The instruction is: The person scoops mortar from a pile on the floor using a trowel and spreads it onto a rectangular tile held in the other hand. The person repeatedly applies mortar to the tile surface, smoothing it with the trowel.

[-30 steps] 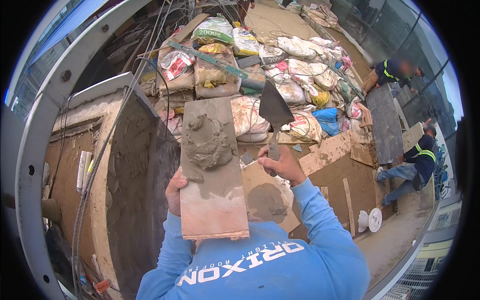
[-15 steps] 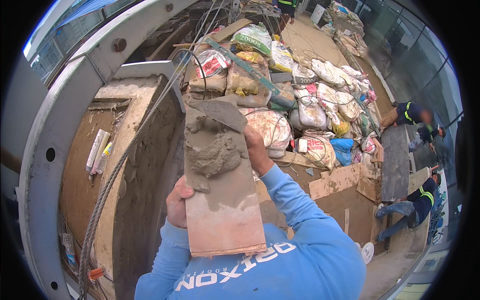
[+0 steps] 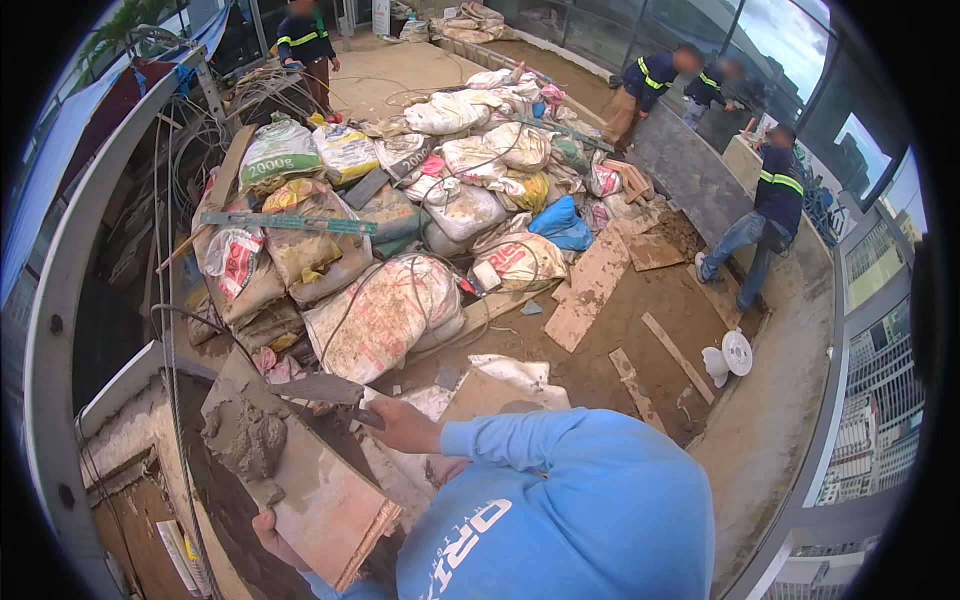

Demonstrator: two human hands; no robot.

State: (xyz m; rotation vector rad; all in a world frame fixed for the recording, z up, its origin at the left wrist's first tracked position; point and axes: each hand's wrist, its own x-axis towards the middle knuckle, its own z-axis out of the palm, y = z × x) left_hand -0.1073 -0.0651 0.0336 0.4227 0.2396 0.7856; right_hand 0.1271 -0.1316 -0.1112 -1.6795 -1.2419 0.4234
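My left hand (image 3: pixel 277 538) grips the left edge of a flat wooden board (image 3: pixel 325 500), fingers partly hidden beneath it. The board is held tilted at the lower left. A lump of wet grey mortar (image 3: pixel 245 435) covers its far part, while the near part is mostly bare wood. My right hand (image 3: pixel 403 424) is closed round the handle of a trowel (image 3: pixel 322 388). The trowel's grey blade points left, over the board's far right edge beside the mortar. Both sleeves are blue.
Filled sacks (image 3: pixel 385 310) are heaped ahead, with a green metal bar (image 3: pixel 290 222) across them. A steel cable (image 3: pixel 172 400) and grey frame (image 3: pixel 60 330) stand left. Loose planks (image 3: pixel 590 290) lie right. Several co-workers work beyond; one (image 3: pixel 765 215) stands beside a large dark panel (image 3: pixel 690 165).
The view has swung right and up. The board now appears lower left and slanted. My right hand and the trowel have come to the board's right side, with the blade pointing left.
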